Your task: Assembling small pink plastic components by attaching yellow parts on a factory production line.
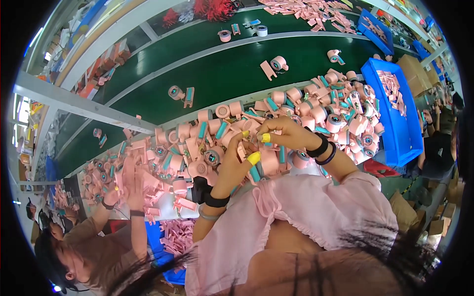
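Left hand point(233, 164) has a small pink part point(241, 151) pinched in its fingers over the heap, half hidden; right hand's point(290, 134) fingers are bunched just beside it, can't tell if they're gripping anything. Probably light, stiff, slick plastic, so I'd grab the thick middle. Way too many pink units point(278, 97) on the worktop point(169, 203) to count. One big blue bin point(411, 140) at right, then four units spaced along the green belt point(222, 66), two beyond on the far lane point(190, 38)
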